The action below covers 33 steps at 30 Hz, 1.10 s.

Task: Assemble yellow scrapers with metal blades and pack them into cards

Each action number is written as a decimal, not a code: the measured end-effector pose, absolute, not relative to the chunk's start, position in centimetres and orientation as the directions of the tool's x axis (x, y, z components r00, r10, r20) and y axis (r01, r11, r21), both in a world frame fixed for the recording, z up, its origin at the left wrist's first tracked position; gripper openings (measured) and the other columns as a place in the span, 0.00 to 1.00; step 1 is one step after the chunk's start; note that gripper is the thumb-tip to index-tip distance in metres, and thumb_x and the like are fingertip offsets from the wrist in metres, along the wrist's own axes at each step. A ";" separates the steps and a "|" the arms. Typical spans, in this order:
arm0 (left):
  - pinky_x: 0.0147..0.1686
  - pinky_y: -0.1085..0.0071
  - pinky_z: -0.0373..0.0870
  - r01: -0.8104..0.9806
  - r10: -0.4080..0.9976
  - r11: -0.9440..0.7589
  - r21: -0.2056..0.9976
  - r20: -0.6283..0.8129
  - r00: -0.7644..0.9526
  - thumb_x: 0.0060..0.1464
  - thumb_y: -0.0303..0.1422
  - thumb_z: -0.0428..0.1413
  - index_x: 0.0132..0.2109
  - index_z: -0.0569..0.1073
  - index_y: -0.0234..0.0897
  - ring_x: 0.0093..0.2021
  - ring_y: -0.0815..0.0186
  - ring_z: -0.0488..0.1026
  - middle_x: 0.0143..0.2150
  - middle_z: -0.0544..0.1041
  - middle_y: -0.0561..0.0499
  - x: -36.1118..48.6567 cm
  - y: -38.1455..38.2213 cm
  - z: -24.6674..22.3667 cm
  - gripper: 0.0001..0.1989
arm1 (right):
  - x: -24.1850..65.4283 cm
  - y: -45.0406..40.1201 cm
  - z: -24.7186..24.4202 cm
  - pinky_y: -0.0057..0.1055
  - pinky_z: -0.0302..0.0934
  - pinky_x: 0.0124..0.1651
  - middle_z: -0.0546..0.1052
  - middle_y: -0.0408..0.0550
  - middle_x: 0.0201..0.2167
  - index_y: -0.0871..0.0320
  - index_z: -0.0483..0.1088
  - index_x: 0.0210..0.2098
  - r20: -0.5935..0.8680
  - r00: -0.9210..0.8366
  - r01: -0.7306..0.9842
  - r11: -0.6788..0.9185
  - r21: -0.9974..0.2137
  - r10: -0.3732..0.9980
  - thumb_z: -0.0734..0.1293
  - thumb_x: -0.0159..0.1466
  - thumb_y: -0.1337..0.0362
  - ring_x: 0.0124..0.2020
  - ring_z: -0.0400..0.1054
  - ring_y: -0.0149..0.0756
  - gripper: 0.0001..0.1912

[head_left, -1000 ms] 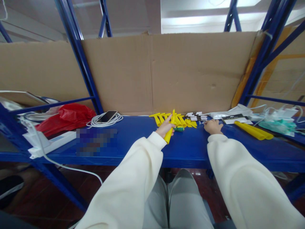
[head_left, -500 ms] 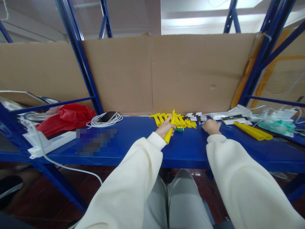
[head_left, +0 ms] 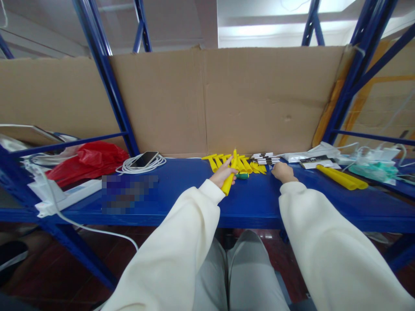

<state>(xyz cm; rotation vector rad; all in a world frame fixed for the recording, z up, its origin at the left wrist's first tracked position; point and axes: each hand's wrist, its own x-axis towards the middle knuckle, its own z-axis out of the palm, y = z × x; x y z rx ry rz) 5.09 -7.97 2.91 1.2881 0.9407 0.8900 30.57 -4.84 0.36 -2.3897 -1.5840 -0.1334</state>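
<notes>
My left hand [head_left: 221, 175] is closed around a yellow tapered tube [head_left: 227, 185], its narrow tip pointing away from me. Behind it, several similar yellow pieces [head_left: 213, 164] lie in a row on the blue shelf. A green and yellow handle [head_left: 243, 176], perhaps a screwdriver's, rests just right of the held tube. My right hand [head_left: 284, 172] is low over the shelf with fingers bent together; whatever they pinch is hidden. Beside its fingertips are small flat yellow pieces [head_left: 259, 167] and a stack of black-and-white sticks [head_left: 264, 157].
Two long yellow tubes [head_left: 340, 178] lie at right, near a black-and-white packet [head_left: 319, 162] and a green plastic bag [head_left: 372, 172]. At left are a phone [head_left: 145, 159] on a coiled white cable, a red bag [head_left: 90, 160] and a power strip [head_left: 73, 196]. Cardboard [head_left: 259, 99] stands behind.
My right hand has shifted slightly left, toward the small yellow pieces. My left hand keeps the yellow tube in nearly the same place. The view has moved a little.
</notes>
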 end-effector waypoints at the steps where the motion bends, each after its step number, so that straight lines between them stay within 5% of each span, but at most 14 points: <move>1: 0.20 0.78 0.60 -0.015 0.928 0.082 0.997 -0.071 0.366 0.57 0.18 0.51 0.77 0.46 0.49 0.19 0.74 0.62 0.29 0.68 0.57 5.1 -8.0 3.0 0.46 | 30.4 -4.9 0.4 0.40 0.68 0.52 0.80 0.73 0.50 0.69 0.76 0.54 0.217 0.394 0.916 -0.361 -0.177 0.893 0.62 0.65 0.72 0.54 0.76 0.54 0.20; 11: 0.18 0.79 0.58 -0.038 0.924 0.108 0.993 -0.086 0.373 0.58 0.17 0.49 0.78 0.44 0.48 0.18 0.75 0.61 0.28 0.66 0.58 5.1 -8.5 3.4 0.46 | 29.7 -5.3 0.7 0.39 0.68 0.55 0.79 0.75 0.50 0.73 0.75 0.55 0.195 0.332 0.942 -0.312 -0.126 0.923 0.60 0.65 0.78 0.57 0.75 0.54 0.21; 19: 0.20 0.78 0.61 -0.079 0.910 0.133 0.988 -0.090 0.405 0.57 0.19 0.53 0.77 0.45 0.50 0.19 0.75 0.63 0.36 0.72 0.53 5.0 -7.8 2.9 0.47 | 30.0 -4.7 0.3 0.41 0.67 0.57 0.80 0.75 0.50 0.73 0.77 0.50 0.212 0.286 0.956 -0.264 -0.125 0.934 0.62 0.62 0.80 0.58 0.74 0.58 0.20; 23: 0.20 0.78 0.60 -0.066 0.900 0.145 0.987 -0.104 0.424 0.57 0.19 0.53 0.77 0.45 0.51 0.19 0.75 0.63 0.34 0.71 0.55 5.0 -7.6 2.8 0.47 | 30.4 -3.6 -0.2 0.42 0.67 0.58 0.82 0.68 0.45 0.66 0.79 0.41 0.321 0.287 0.927 -0.178 -0.329 0.902 0.64 0.58 0.78 0.53 0.77 0.55 0.15; 27: 0.20 0.78 0.59 -0.047 0.881 0.147 0.988 -0.110 0.461 0.57 0.18 0.51 0.78 0.43 0.50 0.19 0.74 0.63 0.30 0.70 0.57 5.0 -7.7 2.8 0.48 | 29.2 -2.5 -0.3 0.42 0.69 0.53 0.82 0.55 0.36 0.57 0.71 0.31 0.467 0.263 0.718 0.152 -0.679 0.844 0.67 0.57 0.72 0.43 0.78 0.46 0.04; 30: 0.19 0.79 0.57 -0.043 0.863 0.143 0.989 -0.103 0.495 0.57 0.17 0.51 0.78 0.42 0.51 0.18 0.74 0.63 0.29 0.69 0.58 5.0 -7.7 2.7 0.48 | 27.3 -2.6 0.2 0.40 0.70 0.49 0.78 0.47 0.32 0.53 0.65 0.29 0.518 0.205 0.411 0.407 -0.815 0.830 0.72 0.54 0.63 0.38 0.75 0.40 0.11; 33: 0.19 0.79 0.57 -0.027 0.833 0.152 0.988 -0.114 0.541 0.57 0.17 0.52 0.77 0.43 0.51 0.18 0.75 0.63 0.28 0.68 0.59 5.0 -7.7 2.7 0.48 | 25.6 -3.4 0.9 0.37 0.69 0.44 0.76 0.43 0.31 0.53 0.64 0.31 0.517 0.098 0.186 0.494 -0.849 0.850 0.77 0.49 0.54 0.34 0.72 0.36 0.20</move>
